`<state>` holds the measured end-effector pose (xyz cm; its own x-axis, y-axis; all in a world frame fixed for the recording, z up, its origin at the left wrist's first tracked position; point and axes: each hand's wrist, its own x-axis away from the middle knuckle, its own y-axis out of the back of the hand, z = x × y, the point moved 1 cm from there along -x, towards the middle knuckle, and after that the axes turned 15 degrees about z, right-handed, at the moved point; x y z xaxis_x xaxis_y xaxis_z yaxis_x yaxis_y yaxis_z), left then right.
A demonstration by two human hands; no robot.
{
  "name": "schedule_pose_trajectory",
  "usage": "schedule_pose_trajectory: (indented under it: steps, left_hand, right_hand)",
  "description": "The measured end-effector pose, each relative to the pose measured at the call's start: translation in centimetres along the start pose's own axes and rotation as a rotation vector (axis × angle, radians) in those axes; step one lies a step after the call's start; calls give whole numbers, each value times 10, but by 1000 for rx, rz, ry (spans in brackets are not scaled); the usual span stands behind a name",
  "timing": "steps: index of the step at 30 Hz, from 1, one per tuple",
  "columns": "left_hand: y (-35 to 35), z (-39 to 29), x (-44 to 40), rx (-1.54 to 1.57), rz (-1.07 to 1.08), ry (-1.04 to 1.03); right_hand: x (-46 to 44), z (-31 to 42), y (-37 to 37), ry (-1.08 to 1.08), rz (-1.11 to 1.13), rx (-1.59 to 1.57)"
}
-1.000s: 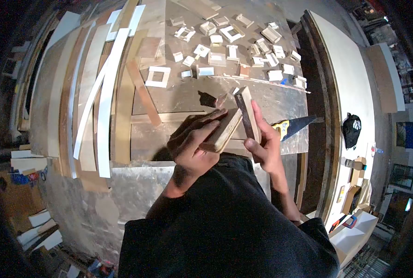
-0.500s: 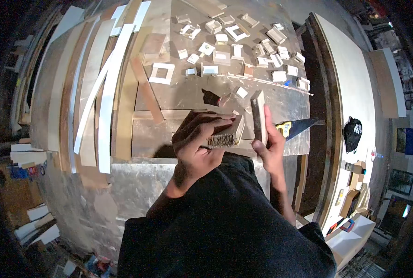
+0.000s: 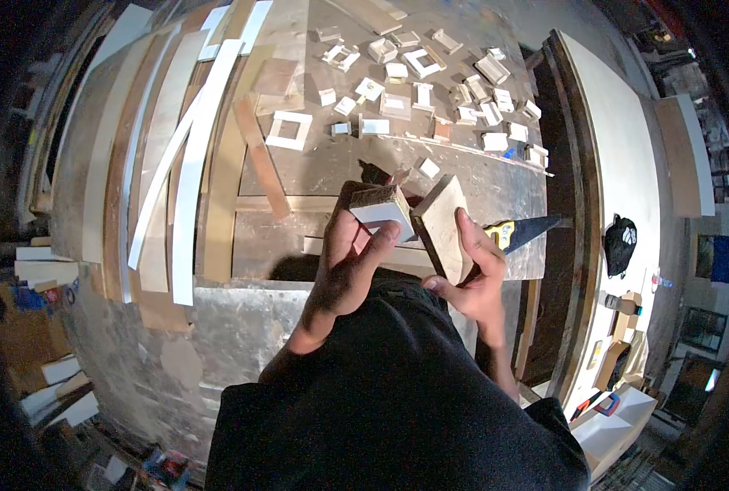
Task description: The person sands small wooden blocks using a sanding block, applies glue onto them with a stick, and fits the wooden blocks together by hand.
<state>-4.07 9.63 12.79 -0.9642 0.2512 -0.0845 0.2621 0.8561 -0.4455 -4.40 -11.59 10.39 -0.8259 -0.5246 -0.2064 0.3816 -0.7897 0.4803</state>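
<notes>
My left hand [image 3: 356, 258] is closed around a small wooden block [image 3: 382, 214] with a white face, its thumb pressed on that face. In my right hand [image 3: 477, 274] is a flat wooden piece [image 3: 444, 225], tilted and gripped between thumb and fingers. The two pieces are close together at chest height; whether they touch is hard to tell. Behind my left hand a dark object [image 3: 373, 173] lies on the wooden table [image 3: 332, 164]. A saw [image 3: 522, 233] with a yellow and black handle rests to the right of my right hand.
Several small wooden assemblies [image 3: 397, 104] are scattered over the table's far part. Long boards and strips [image 3: 186, 180] lie at the left. On the right, a pale board surface [image 3: 618, 164] carries a black item [image 3: 621, 245]. A white square frame [image 3: 289, 131] lies behind my left hand.
My left hand has turned its block, so a white face now shows. My right hand has tilted the flat piece, its broad face now visible, and moved slightly lower.
</notes>
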Motion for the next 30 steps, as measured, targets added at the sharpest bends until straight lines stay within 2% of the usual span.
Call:
schedule_pose_trajectory:
  steps: [2,5,6,7,9,11,13,15,17,21,23,24,25,27,28,29,30]
  left_hand:
    - [5,5,1,32,9,-6]
    - [0,-1,-1,132,-53,-16]
    - [3,-4,-2,-153,19,9]
    - [5,-5,-2,-438,92,34]
    - [5,-3,-3,-501,73,10]
    - [2,-7,-5,-870,92,-37]
    - [-9,-8,-8,-821,16,13]
    - [-7,-1,-9,-981,159,99]
    - [-6,-1,-18,-886,72,119]
    - [11,6,-30,-948,2,153]
    - [9,14,-28,-936,115,16]
    - [11,12,-34,-1005,65,73]
    - [15,3,-36,-988,94,198]
    - [4,-17,-35,-1035,-114,69]
    - [11,-14,-35,-971,39,72]
    - [8,-15,-29,-965,36,84]
    - [1,-25,-25,-946,85,3]
  right_hand:
    - [0,-2,4,23,47,52]
    - [-5,6,13,22,-31,33]
    - [-6,5,15,28,-56,-11]
    - [-1,12,15,-131,-61,-277]
    - [1,19,18,-195,-36,-449]
    - [2,26,22,-252,24,-544]
    - [-4,41,24,-269,339,-531]
    - [-23,56,12,-363,317,-578]
    - [-39,55,5,-456,177,-557]
    - [-27,53,15,-350,327,-352]
    - [-39,56,15,-475,283,-392]
    - [-48,61,11,-508,248,-457]
    - [-51,62,10,-459,230,-450]
    - [-37,62,19,-313,337,-293]
    - [-36,56,23,-358,349,-278]
    - [-39,42,24,-422,298,-244]
    - [-45,37,26,-582,298,-252]
